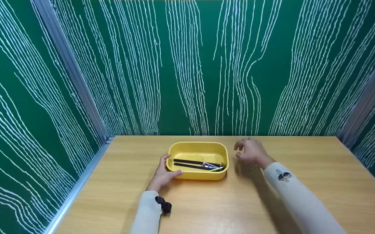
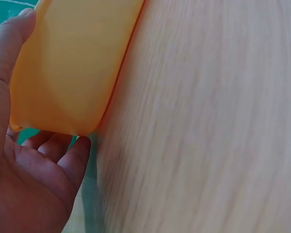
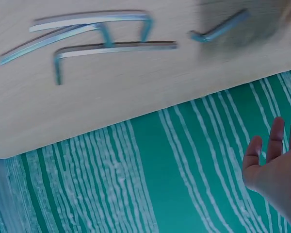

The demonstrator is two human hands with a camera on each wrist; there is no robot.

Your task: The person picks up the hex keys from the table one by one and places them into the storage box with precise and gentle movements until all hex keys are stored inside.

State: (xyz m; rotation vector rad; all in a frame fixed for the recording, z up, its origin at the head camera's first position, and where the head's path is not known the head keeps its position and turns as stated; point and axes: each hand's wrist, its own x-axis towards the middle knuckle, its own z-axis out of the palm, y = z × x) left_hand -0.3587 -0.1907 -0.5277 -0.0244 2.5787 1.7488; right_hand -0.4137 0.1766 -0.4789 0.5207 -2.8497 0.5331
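Apparently part done: the tray (image 1: 194, 175) sits on the desk (image 1: 200, 204), and things lie inside it. Two black sticks (image 1: 189, 161) run roughly side by side along its 6 o'clock half; toward its 4 o'clock corner, a metal piece (image 1: 208, 165) and a green strip (image 1: 216, 169) lie against or over the stick ends. Too small to name these more closely.

Left outside the tray, by the right wrist view: three bent keys (image 3: 116, 47) bunched at 11 o'clock in that frame, with a lone key (image 3: 228, 25) apart between 1 and 2 o'clock, all on bare wood. Judgement: gathering is under way, with these keys yet to go in. From the head view, only a small green bit (image 1: 254, 167) shows under the right wrist; cannot match it to a key.

Left hand (image 1: 164, 175) grips the tray at its 8 o'clock corner, thumb over the near rim, fingers bent round the end. Right hand (image 1: 252, 152) is off the tray at 3 o'clock, fingers loosely bent, thumb apart from them, nothing visible in its grasp.
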